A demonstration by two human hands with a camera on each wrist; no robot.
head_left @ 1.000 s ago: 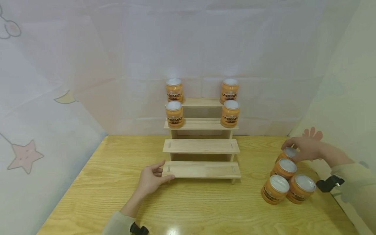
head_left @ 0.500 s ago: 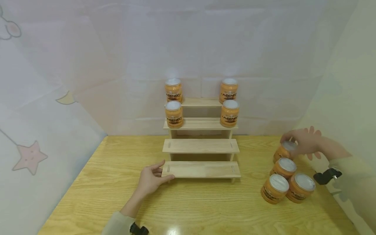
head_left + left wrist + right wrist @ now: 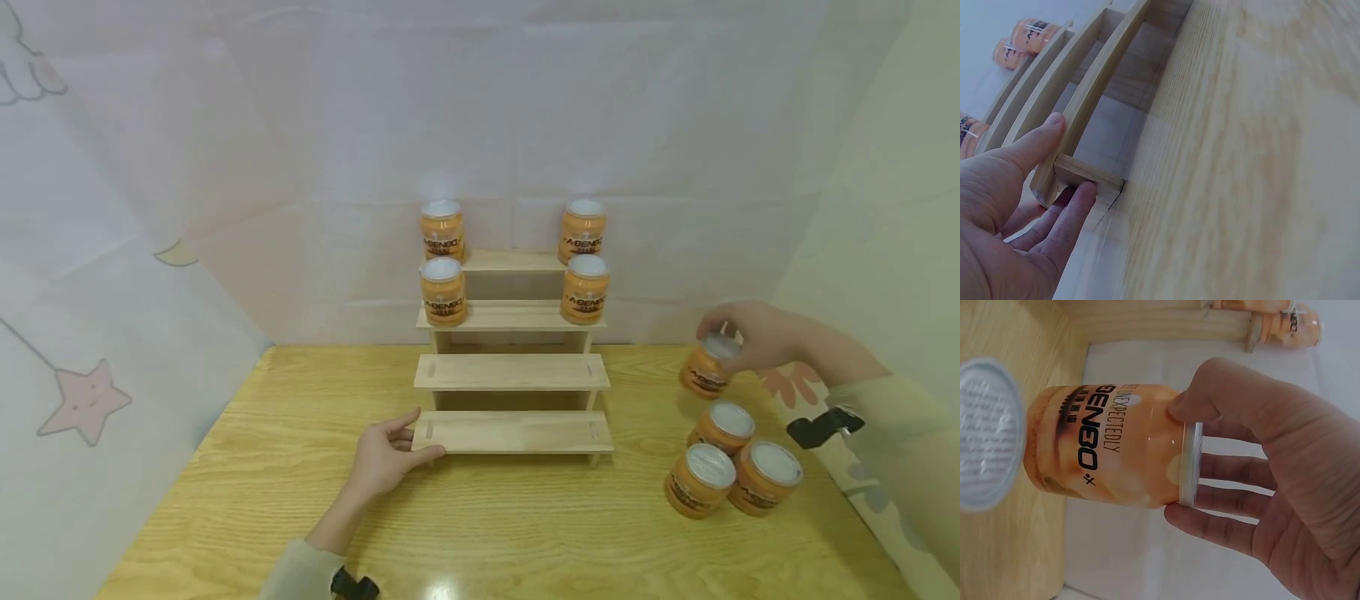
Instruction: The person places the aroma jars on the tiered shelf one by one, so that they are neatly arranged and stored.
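My right hand grips an orange can round its silvery lid end, thumb on one side and fingers on the other. In the right wrist view the can shows its dark printed lettering. My left hand holds the left end of the lowest step of a wooden tiered shelf. In the left wrist view the thumb lies along the step's top edge, with the fingers under and behind the end. Pairs of orange cans stand on the top tier and on the second tier.
Three more orange cans stand close together on the wooden table, right of the shelf. A white cloth backdrop rises behind and along both sides of the table.
My right hand has lifted the rear can off the table, moving it up and leftward away from the other three. The left hand has stayed on the shelf's lowest step.
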